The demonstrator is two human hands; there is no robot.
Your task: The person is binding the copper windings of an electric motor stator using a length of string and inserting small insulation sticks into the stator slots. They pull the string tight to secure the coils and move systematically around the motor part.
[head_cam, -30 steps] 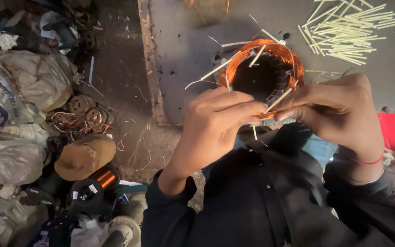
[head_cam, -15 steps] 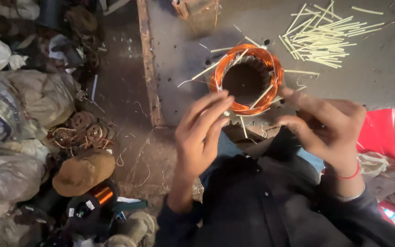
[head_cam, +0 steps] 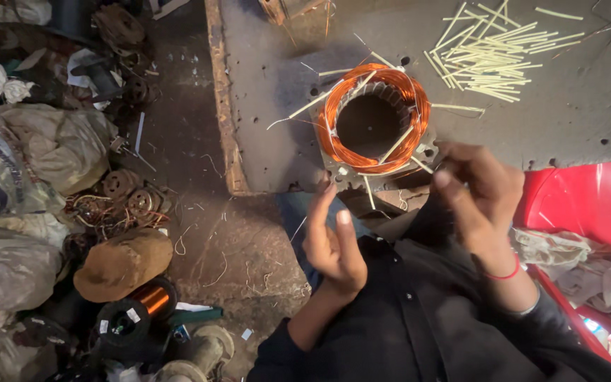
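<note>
A motor stator (head_cam: 375, 164) wound with bright copper wire lies flat on a grey metal bench (head_cam: 270, 64), with thin pale sticks poking out of its slots. My left hand (head_cam: 332, 244) hovers just below the stator's near edge, fingers spread and pointing up, holding nothing. To the right of the stator is my right hand (head_cam: 479, 191), its loosely curled fingertips close to the rim, and I see nothing in its grip. A red band circles that wrist.
A loose pile of pale sticks (head_cam: 493, 60) lies on the bench at the back right. A red plastic tub (head_cam: 581, 201) holding cloth stands at the right. On the floor to the left are sacks (head_cam: 58, 145), old rotor parts (head_cam: 125, 194), a brown lump (head_cam: 121, 262) and a copper wire spool (head_cam: 151, 301).
Both hands were pressed together on the stator's near rim; they have let go, pulled back toward me and spread apart. The stator now lies uncovered.
</note>
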